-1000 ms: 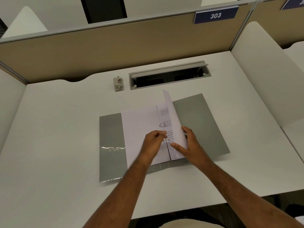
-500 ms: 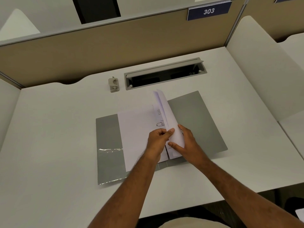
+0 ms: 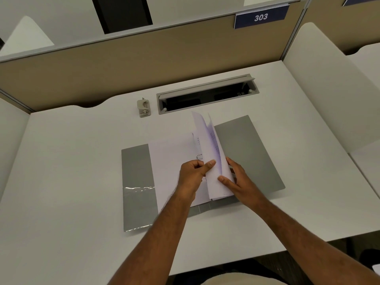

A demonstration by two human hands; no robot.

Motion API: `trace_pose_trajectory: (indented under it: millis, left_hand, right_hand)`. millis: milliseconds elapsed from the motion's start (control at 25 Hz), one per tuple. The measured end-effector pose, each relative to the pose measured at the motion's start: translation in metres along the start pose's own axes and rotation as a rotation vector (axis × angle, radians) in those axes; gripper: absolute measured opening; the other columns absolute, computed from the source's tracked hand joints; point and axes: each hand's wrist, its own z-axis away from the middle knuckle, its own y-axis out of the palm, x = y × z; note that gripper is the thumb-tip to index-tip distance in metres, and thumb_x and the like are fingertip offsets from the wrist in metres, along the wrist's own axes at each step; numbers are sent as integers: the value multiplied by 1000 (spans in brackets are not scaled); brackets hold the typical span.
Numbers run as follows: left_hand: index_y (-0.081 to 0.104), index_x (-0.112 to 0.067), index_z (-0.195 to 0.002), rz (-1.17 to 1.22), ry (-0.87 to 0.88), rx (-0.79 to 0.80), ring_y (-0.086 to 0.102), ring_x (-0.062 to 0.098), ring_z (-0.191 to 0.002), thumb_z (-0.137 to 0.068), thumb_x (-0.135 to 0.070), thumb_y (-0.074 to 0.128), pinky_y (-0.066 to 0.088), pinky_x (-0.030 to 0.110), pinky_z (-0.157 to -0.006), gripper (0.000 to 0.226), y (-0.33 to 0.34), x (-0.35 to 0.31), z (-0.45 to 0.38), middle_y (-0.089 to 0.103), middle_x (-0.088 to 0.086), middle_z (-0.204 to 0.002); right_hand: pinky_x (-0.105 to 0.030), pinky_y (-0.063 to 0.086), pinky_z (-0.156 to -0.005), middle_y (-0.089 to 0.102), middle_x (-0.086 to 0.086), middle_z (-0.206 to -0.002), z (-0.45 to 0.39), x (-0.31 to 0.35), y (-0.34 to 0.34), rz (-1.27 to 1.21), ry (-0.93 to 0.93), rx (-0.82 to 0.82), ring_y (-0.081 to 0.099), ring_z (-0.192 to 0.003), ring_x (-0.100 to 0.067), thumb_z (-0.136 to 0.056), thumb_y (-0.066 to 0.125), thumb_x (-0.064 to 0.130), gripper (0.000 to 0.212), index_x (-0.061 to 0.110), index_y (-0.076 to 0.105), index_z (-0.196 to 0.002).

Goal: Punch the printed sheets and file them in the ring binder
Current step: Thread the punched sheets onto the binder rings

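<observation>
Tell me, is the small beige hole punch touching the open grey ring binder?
Apart. The head view shows the small beige hole punch standing alone, with a bare strip of white desk between it and the open grey ring binder.

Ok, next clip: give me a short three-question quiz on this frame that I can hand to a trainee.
1. True or false: the ring binder lies open flat on the desk.
2. Multiple choice: where is the hole punch? A) in the left hand B) on the desk beyond the binder, beside the cable tray C) on the binder's right cover
3. Fill in: both the left hand and the right hand hold the raised ____ near a binder ring.

Key: 1 true; 2 B; 3 sheets
</observation>
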Motion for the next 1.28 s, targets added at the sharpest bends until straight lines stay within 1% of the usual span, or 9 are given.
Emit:
trace_pose_trajectory:
  millis: [160, 440, 680, 840, 960, 1000, 1080, 1160, 1280]
  left_hand:
    - [73, -4, -93, -93, 68, -60, 71, 15, -82, -89, -41, 76, 51, 17, -60, 37, -25, 4, 2, 76, 3, -94]
    - [72, -8, -83, -85, 71, -150, 68, 12, -74, -90, -38, 76, 48, 20, -60, 31, -78, 13, 10, 76, 2, -84]
    - [73, -14, -94, -35, 17, -219, 73, 22, -89, -94, -35, 72, 59, 40, -77, 21, -119, 42, 9, 78, 1, -95]
    - [70, -8, -87, -52, -41, -248, 69, 22, -78, -93, -35, 73, 52, 32, -66, 27, -135, 61, 6, 75, 6, -87]
    - [70, -10, -84, -82, -88, -242, 69, 28, -80, -91, -37, 75, 56, 41, -67, 28, -142, 77, -2, 76, 7, -86]
    - [70, -9, -86, -101, -100, -241, 70, 31, -82, -90, -38, 76, 58, 46, -71, 30, -144, 82, -4, 76, 11, -88]
    - [69, -7, -91, -148, -116, -246, 70, 31, -86, -90, -38, 76, 56, 43, -72, 32, -144, 89, -8, 75, 16, -93]
    - [64, -10, -99, -230, -111, -276, 68, 28, -91, -90, -35, 76, 52, 32, -72, 29, -143, 90, -9, 71, 11, -96]
    - [53, -15, -116, -422, -51, -381, 61, 26, -100, -86, -33, 80, 53, 37, -85, 44, -139, 88, -7, 60, 4, -109]
  right_hand:
    - [-47, 47, -109, 38, 14, -152, -1, -8, -1, -41, -17, -11, 46, -135, -13, -79, 62, 76, 93, 39, 21, -154]
    - [-43, 50, -106, 39, 10, -151, 2, -4, -2, -75, -38, 6, 47, -134, -12, -79, 64, 73, 94, 36, 21, -154]
    - [-42, 53, -103, 38, 7, -149, 1, -2, 1, -51, -53, -19, 48, -132, -13, -74, 64, 78, 100, 33, 22, -153]
    - [-45, 52, -104, 37, 6, -149, 0, -2, 3, -47, -71, -31, 47, -133, -14, -74, 62, 78, 100, 32, 22, -153]
    - [-46, 52, -104, 36, 6, -149, 0, -2, 3, -39, -79, -32, 47, -134, -14, -76, 63, 76, 97, 32, 22, -152]
    - [-46, 52, -104, 36, 7, -149, 0, -2, 4, -38, -81, -34, 46, -134, -14, -76, 63, 76, 97, 32, 22, -152]
    - [-46, 51, -104, 36, 8, -149, 0, -2, 4, -38, -80, -35, 45, -135, -13, -77, 63, 75, 95, 33, 22, -152]
    - [-45, 51, -104, 36, 9, -148, 0, -3, 4, -42, -81, -41, 45, -134, -13, -77, 63, 76, 96, 33, 23, -152]
    - [-43, 51, -104, 36, 7, -148, 1, 0, 3, -49, -76, -42, 46, -133, -13, -76, 63, 76, 99, 30, 23, -153]
